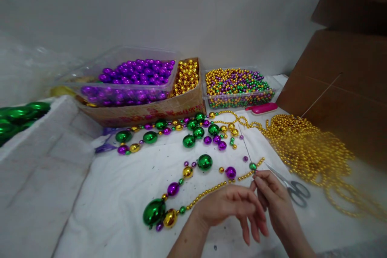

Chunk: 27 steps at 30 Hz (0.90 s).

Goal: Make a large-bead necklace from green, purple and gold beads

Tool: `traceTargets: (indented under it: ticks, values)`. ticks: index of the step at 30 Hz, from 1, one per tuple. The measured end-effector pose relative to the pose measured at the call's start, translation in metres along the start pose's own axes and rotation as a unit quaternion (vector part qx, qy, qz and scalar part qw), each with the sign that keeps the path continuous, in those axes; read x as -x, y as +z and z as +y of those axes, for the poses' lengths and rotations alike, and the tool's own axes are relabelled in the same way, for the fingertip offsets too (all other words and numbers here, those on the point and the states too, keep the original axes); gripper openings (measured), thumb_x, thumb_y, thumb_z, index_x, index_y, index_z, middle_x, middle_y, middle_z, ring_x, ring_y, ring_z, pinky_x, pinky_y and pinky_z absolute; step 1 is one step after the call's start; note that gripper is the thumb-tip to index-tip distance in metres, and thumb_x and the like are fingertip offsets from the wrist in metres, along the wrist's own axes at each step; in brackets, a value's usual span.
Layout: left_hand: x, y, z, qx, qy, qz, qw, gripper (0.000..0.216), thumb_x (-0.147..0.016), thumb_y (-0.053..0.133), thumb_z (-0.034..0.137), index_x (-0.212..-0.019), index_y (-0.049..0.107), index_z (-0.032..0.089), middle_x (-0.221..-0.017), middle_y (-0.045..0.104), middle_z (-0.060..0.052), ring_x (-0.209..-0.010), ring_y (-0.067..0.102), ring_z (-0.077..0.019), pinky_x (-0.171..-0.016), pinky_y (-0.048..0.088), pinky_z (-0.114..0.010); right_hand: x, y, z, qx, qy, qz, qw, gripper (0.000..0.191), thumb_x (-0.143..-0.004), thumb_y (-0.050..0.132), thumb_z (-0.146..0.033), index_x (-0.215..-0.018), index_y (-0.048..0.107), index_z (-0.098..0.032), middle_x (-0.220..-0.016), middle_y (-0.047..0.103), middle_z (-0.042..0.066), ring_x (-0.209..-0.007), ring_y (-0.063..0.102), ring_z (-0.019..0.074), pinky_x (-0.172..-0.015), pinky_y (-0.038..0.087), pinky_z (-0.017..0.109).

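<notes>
My right hand point(273, 195) is pinched shut near a small green bead point(252, 166), which sits just above the fingertips on a long thin needle point(246, 145). The needle slants up and to the left. My left hand point(229, 207) is beside it, fingers apart and hanging loosely, with nothing visible in them. Under and left of this hand lies a beaded strand with a large green ball point(154, 212), a gold ball point(169, 218) and a row of small gold beads point(208, 191). A loose purple ball point(230, 172) rests above the left hand.
Scissors point(298, 193) lie right of my right hand, near a heap of gold bead chains point(302, 141). Behind stand a clear bin of purple balls point(136, 72), a cardboard box point(145, 115) and a bin of mixed beads point(237, 86). A pink-handled tool point(264, 108) lies nearby.
</notes>
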<state>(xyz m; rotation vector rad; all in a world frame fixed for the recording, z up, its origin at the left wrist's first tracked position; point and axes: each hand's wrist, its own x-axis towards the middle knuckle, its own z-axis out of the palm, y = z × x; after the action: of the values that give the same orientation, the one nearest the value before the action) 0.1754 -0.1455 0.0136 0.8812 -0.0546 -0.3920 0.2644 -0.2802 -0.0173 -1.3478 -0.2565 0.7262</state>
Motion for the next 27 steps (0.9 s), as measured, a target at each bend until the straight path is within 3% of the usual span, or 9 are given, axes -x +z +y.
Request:
traceTargets:
  ticks: [2,5,9,14,17,20,22,24,27]
  values:
    - [-0.004,0.000,-0.008,-0.004,-0.043,-0.087,0.995,0.040,-0.073,0.068,0.046,-0.093,0.063,0.011,-0.077,0.066,-0.008,-0.067,0.065,-0.0178,-0.056,0.051,-0.027,0.004,0.004,0.000,-0.016,0.018,-0.018,1.000,0.019,-0.084,0.061,-0.039,-0.084,0.056,-0.020,-0.071,0.059,-0.001,-0.052,0.048,0.0086,-0.047,0.037,0.019]
    - [-0.012,-0.005,-0.014,-0.011,-0.042,-0.123,0.991,0.041,-0.075,0.066,0.046,-0.095,0.064,0.011,-0.074,0.067,-0.008,-0.069,0.066,-0.0205,-0.060,0.053,-0.031,0.011,0.008,0.002,-0.057,0.047,-0.036,0.997,0.020,-0.082,0.063,-0.037,-0.077,0.056,-0.019,-0.068,0.055,-0.002,-0.061,0.051,0.0115,-0.054,0.041,0.021]
    - [-0.014,-0.007,-0.014,-0.021,-0.046,-0.117,0.992,0.043,-0.076,0.063,0.049,-0.099,0.064,0.013,-0.081,0.069,-0.011,-0.075,0.067,-0.0235,-0.060,0.054,-0.034,0.016,0.006,0.004,-0.090,0.073,-0.038,0.993,0.020,-0.081,0.065,-0.036,-0.076,0.056,-0.019,-0.069,0.054,-0.001,-0.061,0.050,0.0120,-0.054,0.039,0.022]
    - [-0.005,-0.005,-0.007,-0.022,-0.061,-0.064,0.996,0.043,-0.074,0.065,0.051,-0.100,0.064,0.017,-0.087,0.069,-0.011,-0.073,0.067,-0.0216,-0.056,0.052,-0.031,0.015,-0.003,0.002,-0.078,0.075,-0.020,0.994,0.020,-0.078,0.068,-0.036,-0.081,0.057,-0.020,-0.068,0.054,-0.002,-0.060,0.048,0.0114,-0.054,0.038,0.022]
    - [-0.001,-0.015,0.006,-0.086,-0.049,0.009,0.995,0.037,-0.077,0.063,0.046,-0.099,0.064,0.017,-0.088,0.069,-0.011,-0.069,0.064,-0.0173,-0.055,0.050,-0.027,0.010,-0.014,0.000,-0.084,0.066,-0.021,0.994,0.020,-0.081,0.066,-0.038,-0.081,0.056,-0.020,-0.065,0.055,-0.003,-0.051,0.043,0.0089,-0.048,0.034,0.021]
    - [-0.007,-0.038,0.032,-0.207,-0.014,0.136,0.969,0.025,-0.081,0.060,0.038,-0.094,0.065,0.017,-0.083,0.068,-0.009,-0.065,0.061,-0.0133,-0.056,0.048,-0.024,0.005,-0.027,0.000,-0.068,0.038,0.016,0.997,0.019,-0.081,0.065,-0.037,-0.083,0.056,-0.020,-0.067,0.057,-0.002,-0.046,0.038,0.0063,-0.042,0.028,0.019]
    - [-0.022,-0.059,0.053,-0.298,0.035,0.254,0.920,0.019,-0.082,0.056,0.033,-0.088,0.063,0.017,-0.081,0.067,-0.007,-0.060,0.059,-0.0119,-0.053,0.046,-0.023,0.003,-0.032,0.000,-0.062,0.036,0.036,0.997,0.020,-0.081,0.066,-0.037,-0.084,0.056,-0.020,-0.066,0.056,-0.003,-0.044,0.036,0.0051,-0.040,0.024,0.019]
    - [-0.042,-0.080,0.072,-0.401,0.084,0.376,0.831,0.012,-0.081,0.052,0.024,-0.082,0.062,0.017,-0.075,0.065,-0.005,-0.055,0.054,-0.0106,-0.052,0.044,-0.023,0.005,-0.033,-0.001,-0.067,0.042,0.038,0.996,0.020,-0.080,0.066,-0.037,-0.084,0.057,-0.020,-0.065,0.055,-0.003,-0.043,0.035,0.0043,-0.040,0.022,0.019]
    - [-0.072,-0.104,0.089,-0.450,0.102,0.418,0.782,0.008,-0.075,0.053,0.016,-0.076,0.062,0.017,-0.066,0.062,-0.003,-0.053,0.051,-0.0112,-0.053,0.040,-0.024,0.008,-0.029,-0.002,-0.076,0.049,0.037,0.995,0.022,-0.079,0.067,-0.038,-0.085,0.058,-0.020,-0.063,0.055,-0.003,-0.043,0.034,0.0038,-0.040,0.021,0.019]
